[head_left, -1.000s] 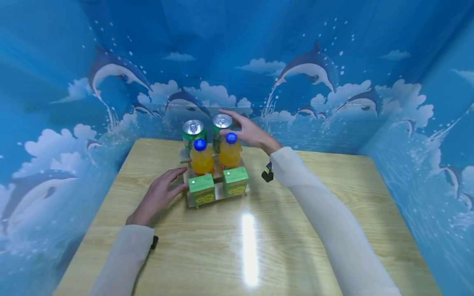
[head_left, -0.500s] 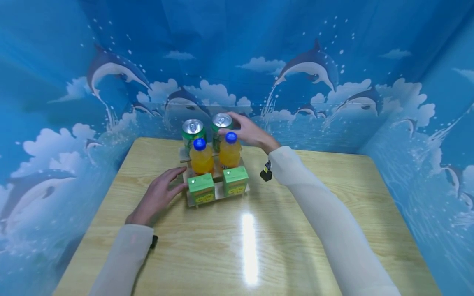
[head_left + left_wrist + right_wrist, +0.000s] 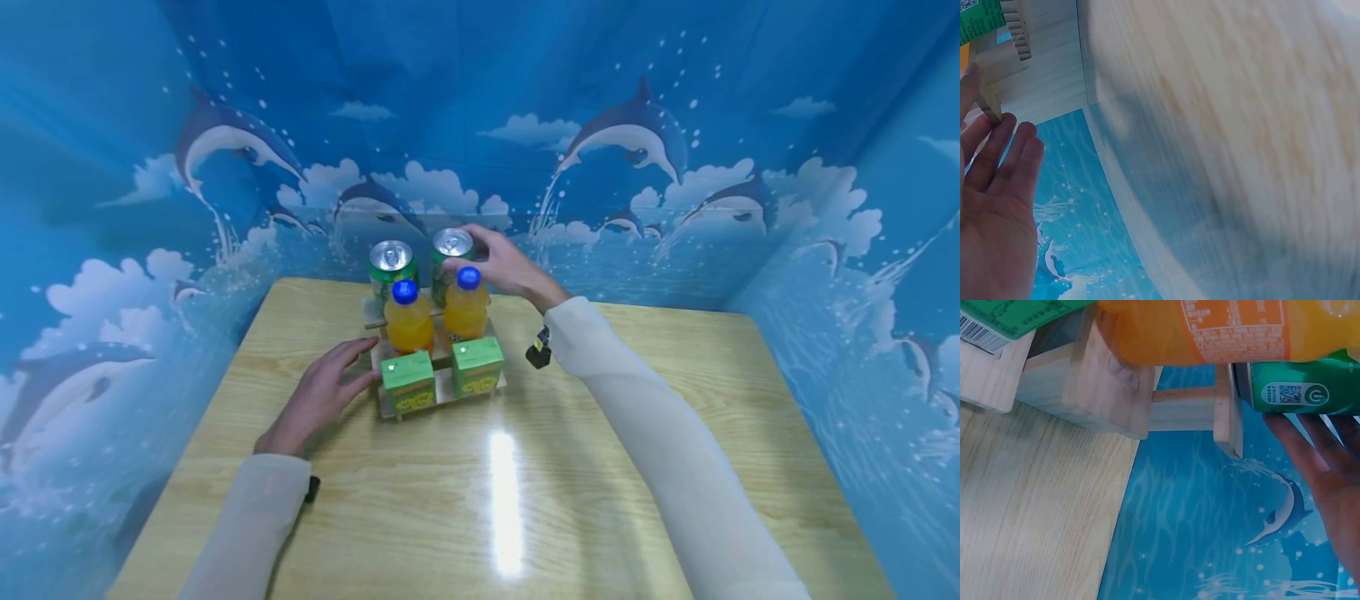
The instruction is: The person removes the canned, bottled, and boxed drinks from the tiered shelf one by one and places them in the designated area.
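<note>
A small stepped wooden stand [image 3: 445,386] carries drinks in three rows. My right hand [image 3: 504,265] holds the back right green drink can [image 3: 444,279], fingers behind it and thumb in front. In the right wrist view the fingers lie along the green can [image 3: 1341,384]. My left hand [image 3: 318,392] is at the stand's left side; in the left wrist view its thumb and fingertips pinch the end of a wooden step [image 3: 989,105]. Another green can [image 3: 393,275] stands at back left. Two orange drink bottles [image 3: 408,323] with blue caps fill the middle step, two green juice boxes [image 3: 408,385] the front one.
The stand is on a wood-grain table [image 3: 420,508], toward its back left. A blue dolphin-print backdrop [image 3: 480,125] rises behind the table and along both sides, close behind the cans. A bright light reflection lies on the tabletop.
The right hand's raised fingers have come down and closed round the back right can, which has shifted very slightly. The left hand and the other drinks have stayed in place.
</note>
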A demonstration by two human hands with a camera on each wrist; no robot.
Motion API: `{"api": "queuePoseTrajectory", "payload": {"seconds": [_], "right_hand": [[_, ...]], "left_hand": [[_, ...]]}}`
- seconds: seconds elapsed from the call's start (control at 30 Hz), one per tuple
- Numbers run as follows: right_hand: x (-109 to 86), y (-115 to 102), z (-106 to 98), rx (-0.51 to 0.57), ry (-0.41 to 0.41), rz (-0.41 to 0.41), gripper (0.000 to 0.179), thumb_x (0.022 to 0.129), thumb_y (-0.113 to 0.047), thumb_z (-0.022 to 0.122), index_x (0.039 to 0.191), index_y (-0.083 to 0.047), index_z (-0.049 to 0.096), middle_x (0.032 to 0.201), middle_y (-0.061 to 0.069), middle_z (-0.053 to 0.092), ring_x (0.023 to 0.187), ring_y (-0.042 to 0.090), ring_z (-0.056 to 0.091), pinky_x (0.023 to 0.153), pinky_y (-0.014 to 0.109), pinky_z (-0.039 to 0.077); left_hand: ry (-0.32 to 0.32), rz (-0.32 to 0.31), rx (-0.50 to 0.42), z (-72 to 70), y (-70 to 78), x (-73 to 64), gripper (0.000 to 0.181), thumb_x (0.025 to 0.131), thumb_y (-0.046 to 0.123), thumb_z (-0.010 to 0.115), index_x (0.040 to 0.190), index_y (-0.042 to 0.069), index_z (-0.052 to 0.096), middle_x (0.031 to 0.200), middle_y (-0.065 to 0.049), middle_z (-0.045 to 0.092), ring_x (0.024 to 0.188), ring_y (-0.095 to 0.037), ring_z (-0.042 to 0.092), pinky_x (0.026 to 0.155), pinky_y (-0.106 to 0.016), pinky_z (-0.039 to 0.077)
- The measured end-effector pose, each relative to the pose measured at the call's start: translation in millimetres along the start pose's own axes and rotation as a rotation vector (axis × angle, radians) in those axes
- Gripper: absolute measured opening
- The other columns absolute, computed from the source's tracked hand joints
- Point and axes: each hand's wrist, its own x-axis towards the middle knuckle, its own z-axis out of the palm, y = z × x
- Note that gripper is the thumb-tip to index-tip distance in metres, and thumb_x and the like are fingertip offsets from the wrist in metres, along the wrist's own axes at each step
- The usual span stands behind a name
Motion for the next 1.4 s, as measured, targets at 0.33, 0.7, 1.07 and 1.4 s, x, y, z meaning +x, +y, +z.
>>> {"api": "queuePoseTrajectory", "payload": {"seconds": [0.33,0.7,1.07,1.4], "right_hand": [[-9.8,-8,-12,-0.009,0.085,0.008,0.062,0.106,-0.039,0.072,0.159,-0.014,0.051,0.146,0.008,0.062,0.13,0.026,0.063,0.115,0.05,0.054],[-29.6,-4,-32,-0.003,0.148,-0.002,0.062,0.106,-0.034,0.072,0.16,-0.013,0.05,0.146,0.011,0.062,0.129,0.027,0.062,0.108,0.05,0.055],[-54.8,5,-54,-0.045,0.22,0.045,0.065,0.104,-0.041,0.075,0.159,-0.015,0.052,0.149,0.011,0.061,0.136,0.03,0.059,0.114,0.056,0.051],[-79.4,19,-71,-0.083,0.277,0.115,0.067,0.103,-0.044,0.075,0.159,-0.014,0.051,0.151,0.012,0.058,0.142,0.032,0.056,0.12,0.058,0.048]], "left_hand": [[-0.01,-0.009,-0.008,0.2,-1.6,0.5,0.062,0.109,0.037,0.069,0.163,0.015,0.05,0.167,-0.017,0.051,0.149,-0.046,0.052,0.122,-0.069,0.045],[-0.025,-0.041,-0.002,-0.4,-1.1,1.4,0.063,0.109,0.037,0.07,0.164,0.017,0.049,0.168,-0.015,0.049,0.149,-0.045,0.053,0.122,-0.068,0.045],[-0.04,-0.07,-0.003,0.4,0.2,2.9,0.063,0.109,0.035,0.07,0.165,0.016,0.048,0.169,-0.016,0.048,0.149,-0.045,0.053,0.122,-0.068,0.045],[-0.032,-0.047,0.007,0.5,2.9,1.3,0.062,0.11,0.035,0.068,0.164,0.014,0.048,0.168,-0.018,0.048,0.148,-0.047,0.053,0.121,-0.068,0.046]]}}
